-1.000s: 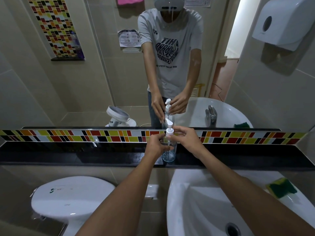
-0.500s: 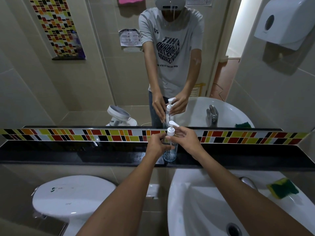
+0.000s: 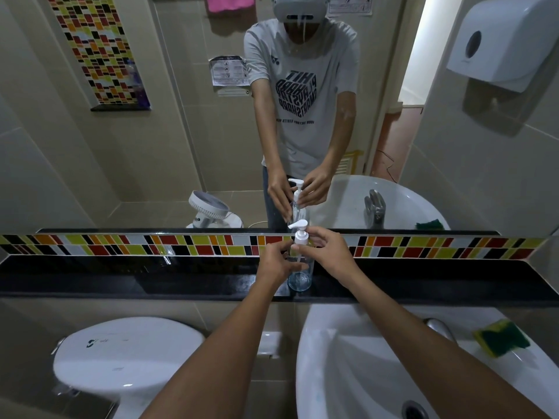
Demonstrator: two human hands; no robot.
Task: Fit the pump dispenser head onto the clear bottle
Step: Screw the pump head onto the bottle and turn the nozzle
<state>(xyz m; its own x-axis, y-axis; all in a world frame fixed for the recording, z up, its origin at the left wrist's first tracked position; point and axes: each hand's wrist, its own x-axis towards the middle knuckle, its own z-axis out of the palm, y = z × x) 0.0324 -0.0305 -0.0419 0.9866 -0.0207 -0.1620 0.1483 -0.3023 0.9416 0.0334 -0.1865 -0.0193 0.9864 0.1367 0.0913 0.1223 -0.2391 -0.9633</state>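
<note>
A clear bottle (image 3: 299, 278) stands upright on the black ledge (image 3: 151, 282) under the mirror. The white pump dispenser head (image 3: 300, 235) sits on the bottle's neck, nozzle pointing left. My left hand (image 3: 276, 263) is wrapped around the bottle's body from the left. My right hand (image 3: 329, 252) reaches in from the right, its fingertips pinching the white collar of the pump. The neck joint is partly hidden by my fingers. The mirror repeats both hands and the bottle.
A white sink (image 3: 378, 367) lies below right, with a tap (image 3: 438, 328) and a green-yellow sponge (image 3: 500, 337) on its rim. A white toilet tank lid (image 3: 127, 355) sits below left. A paper dispenser (image 3: 508, 40) hangs on the right wall.
The pump nozzle has turned from pointing right to pointing left under my right fingers. The bottle stays in place on the ledge in my left hand.
</note>
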